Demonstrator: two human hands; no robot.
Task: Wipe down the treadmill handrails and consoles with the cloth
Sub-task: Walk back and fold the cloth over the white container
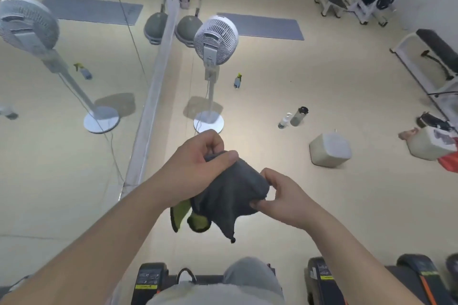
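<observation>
A dark grey cloth with a yellow-green underside hangs in the air between my two hands, above the floor. My left hand grips its upper left corner, thumb lying over the fabric. My right hand pinches its right edge between thumb and fingers. The cloth's loose corners dangle below. Black treadmill ends show at the bottom edge, around my leg in grey trousers; another black treadmill part lies to the right. No handrail or console is visible.
A white standing fan stands just ahead beside a mirror wall. Spray bottles and a water bottle sit on the floor, with a white box, bags, grey mats and weight benches to the right.
</observation>
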